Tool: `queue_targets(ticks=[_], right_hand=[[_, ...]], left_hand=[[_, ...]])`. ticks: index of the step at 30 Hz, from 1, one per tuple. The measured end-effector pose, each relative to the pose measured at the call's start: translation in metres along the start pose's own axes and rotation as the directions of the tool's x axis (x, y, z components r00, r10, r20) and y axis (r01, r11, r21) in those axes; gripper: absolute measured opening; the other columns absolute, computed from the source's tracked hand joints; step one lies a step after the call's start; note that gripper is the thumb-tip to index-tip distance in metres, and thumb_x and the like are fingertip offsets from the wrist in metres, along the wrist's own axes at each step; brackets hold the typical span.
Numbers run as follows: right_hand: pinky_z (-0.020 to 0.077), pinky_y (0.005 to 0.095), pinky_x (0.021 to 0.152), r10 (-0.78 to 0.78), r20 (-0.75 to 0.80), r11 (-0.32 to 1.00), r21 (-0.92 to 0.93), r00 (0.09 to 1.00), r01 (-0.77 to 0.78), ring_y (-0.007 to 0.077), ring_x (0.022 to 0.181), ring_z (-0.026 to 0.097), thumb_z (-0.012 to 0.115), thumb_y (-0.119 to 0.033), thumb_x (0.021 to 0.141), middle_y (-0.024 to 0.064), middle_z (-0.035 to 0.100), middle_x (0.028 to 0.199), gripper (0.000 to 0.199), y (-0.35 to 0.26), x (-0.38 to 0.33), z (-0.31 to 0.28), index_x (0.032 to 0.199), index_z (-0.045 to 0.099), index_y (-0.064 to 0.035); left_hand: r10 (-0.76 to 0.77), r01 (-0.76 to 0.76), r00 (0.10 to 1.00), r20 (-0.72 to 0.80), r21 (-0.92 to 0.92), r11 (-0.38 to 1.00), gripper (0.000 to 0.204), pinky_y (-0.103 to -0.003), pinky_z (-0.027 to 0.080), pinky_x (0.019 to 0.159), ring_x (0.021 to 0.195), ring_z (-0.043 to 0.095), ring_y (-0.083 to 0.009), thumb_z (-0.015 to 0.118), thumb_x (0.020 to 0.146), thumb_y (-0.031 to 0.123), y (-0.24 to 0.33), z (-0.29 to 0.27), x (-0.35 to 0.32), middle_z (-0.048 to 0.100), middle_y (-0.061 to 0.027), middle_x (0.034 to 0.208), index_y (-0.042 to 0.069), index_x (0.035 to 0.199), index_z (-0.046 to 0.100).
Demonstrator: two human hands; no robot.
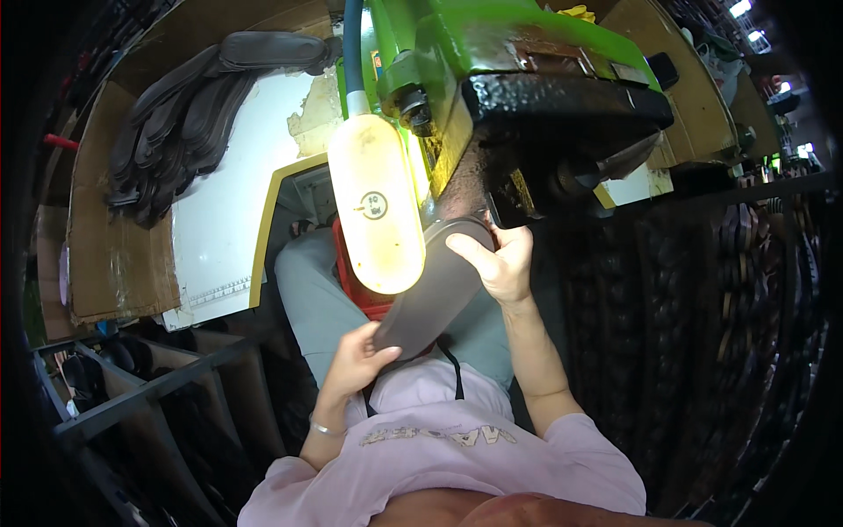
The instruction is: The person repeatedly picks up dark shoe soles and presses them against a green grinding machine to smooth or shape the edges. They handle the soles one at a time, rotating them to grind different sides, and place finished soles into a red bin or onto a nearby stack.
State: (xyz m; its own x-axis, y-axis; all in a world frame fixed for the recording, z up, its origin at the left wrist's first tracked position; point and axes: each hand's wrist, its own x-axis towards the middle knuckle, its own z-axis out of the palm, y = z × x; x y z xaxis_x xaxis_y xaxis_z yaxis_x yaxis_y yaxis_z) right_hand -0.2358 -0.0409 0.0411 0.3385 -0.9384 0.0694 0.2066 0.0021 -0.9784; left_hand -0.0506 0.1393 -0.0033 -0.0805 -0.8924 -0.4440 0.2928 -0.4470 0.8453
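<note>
A dark grey shoe sole [432, 299] is held slantwise between my two hands in front of a green machine [544, 53]. My left hand [356, 358] grips its near end, thumb on top. My right hand [505, 268] pinches the far end, with the thumb lying across the upper face and the fingers behind it. That far end meets or nearly meets the machine's working part under its black housing [562, 110]; whether it touches, I cannot tell. A lit, elongated lamp [378, 206] hangs just left of the sole and hides part of its edge.
At the far left, several dark soles [189, 123] lie stacked on a white table [219, 224] beside cardboard [118, 255]. Below the lamp a red container [351, 285] shows between my knees. Racks [167, 386] stand at lower left, and rows of dark soles [738, 290] at right.
</note>
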Motion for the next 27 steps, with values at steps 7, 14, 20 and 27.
queue_targets(ticks=[7, 14, 20, 27], right_hand=[[0.0469, 0.0303, 0.087, -0.155, -0.255, 0.985, -0.116, 0.954, 0.129, 0.0186, 0.098, 0.060, 0.073, -0.004, 0.078, 0.0128, 0.062, 0.102, 0.038, 0.010, -0.027, 0.003, 0.110, 0.052, 0.0022], [0.0562, 0.0295, 0.060, 0.565, -0.084, 0.820, 0.167, 0.821, -0.547, 0.0234, 0.074, 0.067, 0.069, -0.009, 0.078, 0.0188, 0.062, 0.100, 0.037, 0.043, -0.185, -0.043, 0.104, 0.050, 0.0090], [0.0467, 0.0243, 0.033, 0.195, -0.381, 0.977, 0.154, 0.904, -0.146, 0.0208, 0.045, 0.060, 0.059, -0.014, 0.085, 0.0174, 0.062, 0.078, 0.028, -0.017, -0.123, -0.089, 0.099, 0.047, 0.0064], [0.0409, 0.0201, 0.033, 0.116, -0.141, 0.992, -0.028, 0.983, -0.121, 0.0109, 0.041, 0.053, 0.059, -0.019, 0.089, 0.0101, 0.060, 0.072, 0.032, -0.049, -0.013, -0.103, 0.108, 0.049, 0.0046]], left_hand=[[0.599, -0.531, 0.785, -0.162, 0.322, 0.783, 0.010, -0.022, 0.042, 0.062, 0.067, 0.048, -0.0057, 0.062, 0.088, 0.007, 0.069, 0.076, 0.103, 0.059, 0.0008, 0.073, -0.002, 0.087, 0.063], [0.637, -0.525, 0.715, -0.288, 0.378, 0.762, 0.009, -0.018, 0.041, 0.062, 0.069, 0.050, -0.0034, 0.063, 0.087, 0.002, 0.042, 0.088, 0.103, 0.061, 0.0003, 0.079, -0.005, 0.094, 0.063], [0.476, -0.530, 0.792, -0.381, -0.043, 0.847, 0.023, -0.017, 0.044, 0.065, 0.073, 0.054, -0.0049, 0.063, 0.085, -0.001, 0.042, 0.086, 0.089, 0.063, -0.0024, 0.089, -0.006, 0.107, 0.059], [0.521, -0.541, 0.816, -0.249, -0.011, 0.841, 0.040, -0.029, 0.047, 0.090, 0.097, 0.061, -0.0160, 0.067, 0.079, -0.006, 0.056, 0.049, 0.070, 0.063, -0.0122, 0.108, -0.007, 0.117, 0.054]])
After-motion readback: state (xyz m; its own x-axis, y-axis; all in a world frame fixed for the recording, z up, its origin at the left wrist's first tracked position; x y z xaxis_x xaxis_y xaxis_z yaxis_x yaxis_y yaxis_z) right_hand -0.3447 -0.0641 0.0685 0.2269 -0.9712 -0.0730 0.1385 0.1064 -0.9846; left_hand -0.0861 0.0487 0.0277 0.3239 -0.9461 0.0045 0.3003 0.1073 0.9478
